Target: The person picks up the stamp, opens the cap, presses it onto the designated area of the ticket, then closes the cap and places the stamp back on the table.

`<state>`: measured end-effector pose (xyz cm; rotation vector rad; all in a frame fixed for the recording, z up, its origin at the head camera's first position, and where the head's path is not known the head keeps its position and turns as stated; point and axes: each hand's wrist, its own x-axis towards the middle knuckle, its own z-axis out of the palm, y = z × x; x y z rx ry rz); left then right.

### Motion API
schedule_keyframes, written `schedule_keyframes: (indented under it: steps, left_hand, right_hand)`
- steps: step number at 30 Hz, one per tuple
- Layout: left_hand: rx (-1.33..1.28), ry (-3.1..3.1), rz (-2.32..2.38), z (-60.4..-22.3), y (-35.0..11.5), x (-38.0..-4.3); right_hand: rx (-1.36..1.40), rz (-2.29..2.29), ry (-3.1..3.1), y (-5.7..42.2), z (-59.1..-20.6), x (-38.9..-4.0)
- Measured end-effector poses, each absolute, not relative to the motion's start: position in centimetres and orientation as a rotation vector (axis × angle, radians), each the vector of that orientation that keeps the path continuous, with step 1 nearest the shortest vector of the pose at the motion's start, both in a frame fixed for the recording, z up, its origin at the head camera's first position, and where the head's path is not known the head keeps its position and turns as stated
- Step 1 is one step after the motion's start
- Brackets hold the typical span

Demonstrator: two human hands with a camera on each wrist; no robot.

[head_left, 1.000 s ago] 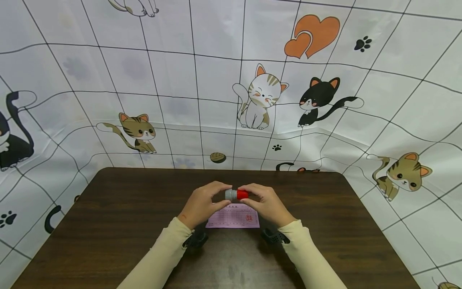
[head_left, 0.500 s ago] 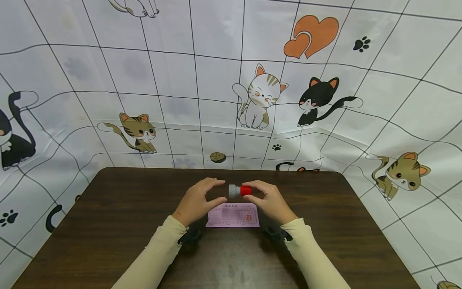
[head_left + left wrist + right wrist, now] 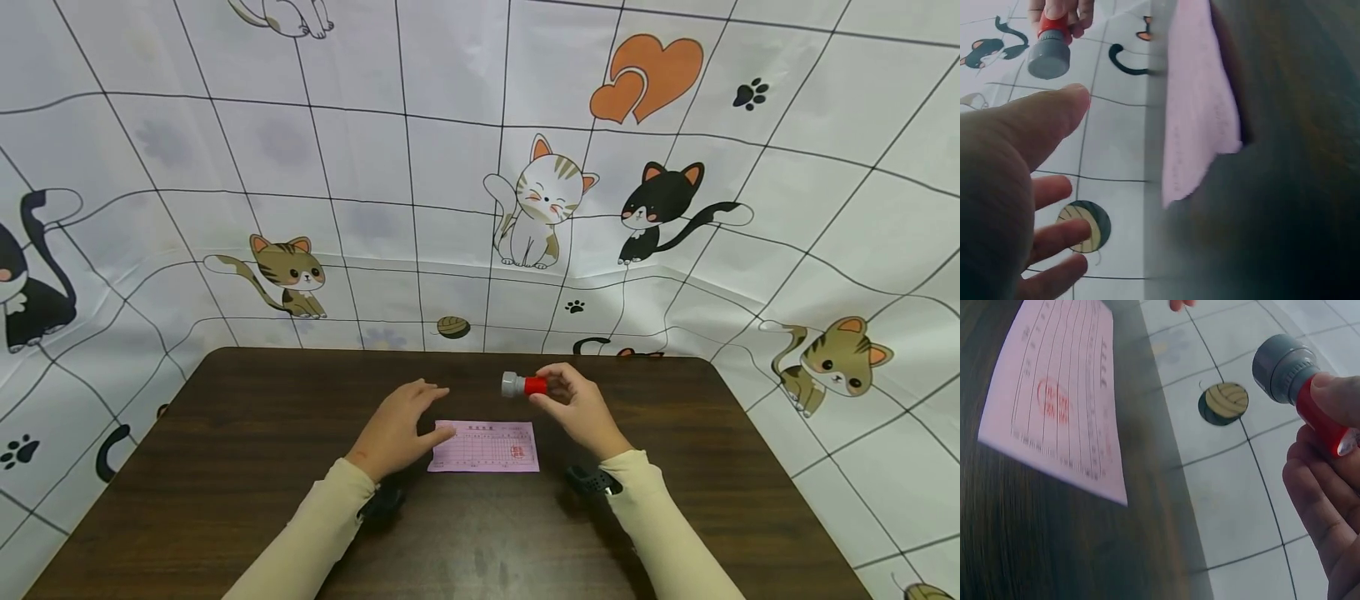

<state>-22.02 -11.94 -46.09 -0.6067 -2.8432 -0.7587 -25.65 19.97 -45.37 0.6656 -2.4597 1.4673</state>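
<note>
My right hand (image 3: 583,410) pinches the red barrel of a small hand stamp (image 3: 513,384) between thumb and fingers, above the table. The stamp's wide grey capped end points left, and in the right wrist view a clear tip shows at the other end of the red barrel (image 3: 1317,415). To the left, my left hand (image 3: 395,429) holds nothing, its thumb and fingers spread apart. Its thumb overlaps the left edge of a pink printed form (image 3: 480,450) in the head view. A red seal mark shows on the form's right part.
A dark brown wooden table (image 3: 247,467) lies under both hands. Behind and at the sides hangs a white sheet (image 3: 360,150) with grid lines and cartoon cats. Each wrist wears a black strap, such as the right strap (image 3: 592,481).
The left hand has let go of the stamp's grey end and drawn away left and nearer the body. The right hand has carried the stamp right and slightly farther off. The form stays put.
</note>
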Motion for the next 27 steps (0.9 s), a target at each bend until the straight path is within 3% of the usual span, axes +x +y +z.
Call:
schedule_keyframes:
  steps: [27]
  left_hand:
    - [-0.603, -3.028, -0.632, -48.5, -12.4, -21.1]
  right_hand:
    - [0.484, 1.352, -2.5, 23.4, -47.6, -28.0]
